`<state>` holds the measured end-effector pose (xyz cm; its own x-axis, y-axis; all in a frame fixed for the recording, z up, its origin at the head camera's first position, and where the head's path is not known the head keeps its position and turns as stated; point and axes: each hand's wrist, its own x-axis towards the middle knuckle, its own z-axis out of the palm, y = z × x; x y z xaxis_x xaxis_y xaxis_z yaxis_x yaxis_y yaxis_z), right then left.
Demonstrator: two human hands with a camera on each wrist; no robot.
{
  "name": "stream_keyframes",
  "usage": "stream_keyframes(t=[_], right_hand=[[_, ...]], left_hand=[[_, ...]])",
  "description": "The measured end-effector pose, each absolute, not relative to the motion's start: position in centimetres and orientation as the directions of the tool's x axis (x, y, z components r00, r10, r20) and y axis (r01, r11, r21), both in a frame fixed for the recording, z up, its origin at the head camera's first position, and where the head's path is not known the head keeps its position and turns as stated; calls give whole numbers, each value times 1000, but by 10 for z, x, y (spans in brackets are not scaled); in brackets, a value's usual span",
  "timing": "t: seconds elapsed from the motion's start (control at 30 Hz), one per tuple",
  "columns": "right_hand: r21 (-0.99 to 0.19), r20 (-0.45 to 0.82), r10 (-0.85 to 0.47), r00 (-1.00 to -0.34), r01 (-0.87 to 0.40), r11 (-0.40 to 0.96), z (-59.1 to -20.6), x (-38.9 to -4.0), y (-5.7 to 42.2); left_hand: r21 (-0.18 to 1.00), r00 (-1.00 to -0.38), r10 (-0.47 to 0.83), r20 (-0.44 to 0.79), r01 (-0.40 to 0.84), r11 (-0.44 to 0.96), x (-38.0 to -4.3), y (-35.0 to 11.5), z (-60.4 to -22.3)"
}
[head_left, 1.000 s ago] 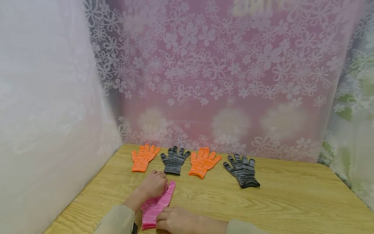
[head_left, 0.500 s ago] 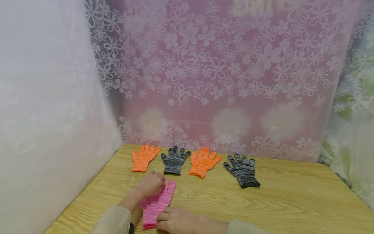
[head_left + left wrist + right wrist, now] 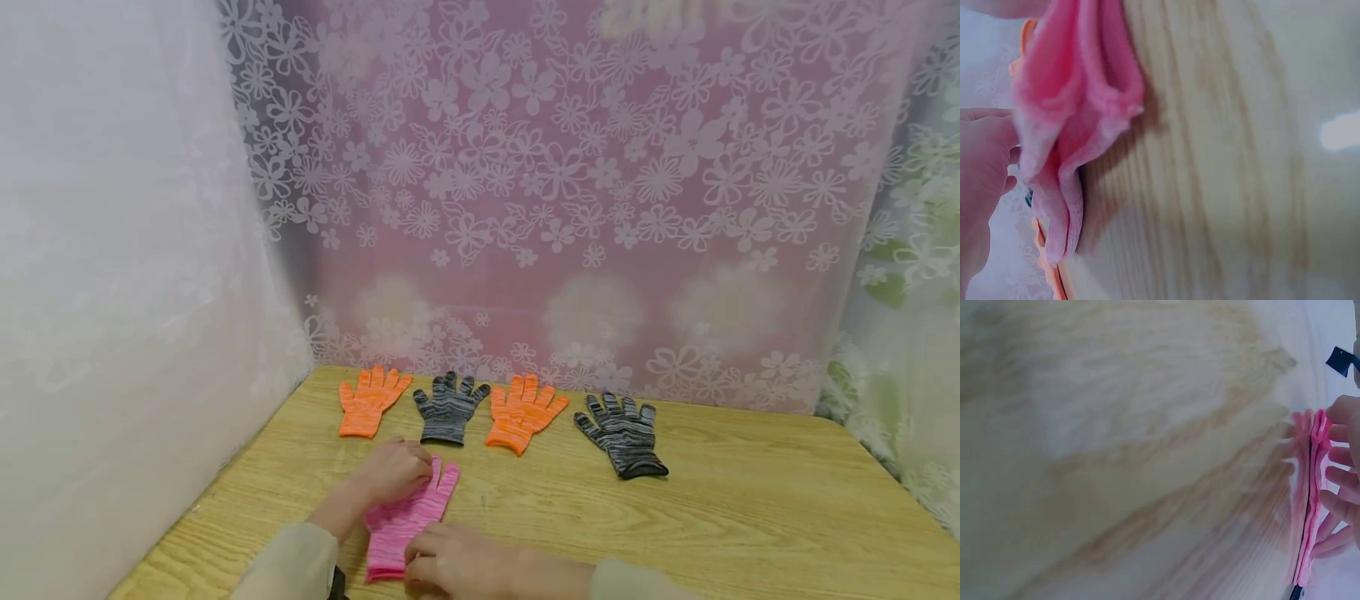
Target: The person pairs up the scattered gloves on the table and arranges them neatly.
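A pink knit glove (image 3: 405,529) lies on the table with its fingers pointing away and its cuff toward the front edge. My left hand (image 3: 393,471) pinches at the glove's finger end and hides part of it. The fingers of my right hand (image 3: 457,558) press on the right side of the cuff. In the left wrist view, the pink glove (image 3: 1079,106) shows loose folds next to the left hand (image 3: 982,175). From the right wrist, the glove (image 3: 1310,500) appears edge-on, with the right hand's fingertips (image 3: 1332,500) touching it.
Along the back of the wooden table (image 3: 712,517) lie a left orange glove (image 3: 367,408), a grey-black glove (image 3: 447,412), a second orange glove (image 3: 522,417) and a second grey-black glove (image 3: 622,437). A flowered curtain (image 3: 562,208) hangs behind, with a pale sheet (image 3: 135,292) at left.
My left hand has moved slightly right along the pink glove's fingers, and the glove's finger end has shifted right with it. My right hand stays nearly in place at the cuff.
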<state>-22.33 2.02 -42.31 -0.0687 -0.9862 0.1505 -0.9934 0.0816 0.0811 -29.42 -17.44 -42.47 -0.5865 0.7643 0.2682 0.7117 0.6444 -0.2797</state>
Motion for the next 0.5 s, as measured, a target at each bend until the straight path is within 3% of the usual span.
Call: stream_keyframes(t=[0.23,0.5], right_hand=[[156,148,-978,-150,-973,172,-426,-225,24],[87,68,-983,-172,-980,177,-427,-225,25]], left_hand=[[-251,-592,770,239,728,638,-286,-178,-423],[-193,-638,739,217,714,673,-282,-174,-422]])
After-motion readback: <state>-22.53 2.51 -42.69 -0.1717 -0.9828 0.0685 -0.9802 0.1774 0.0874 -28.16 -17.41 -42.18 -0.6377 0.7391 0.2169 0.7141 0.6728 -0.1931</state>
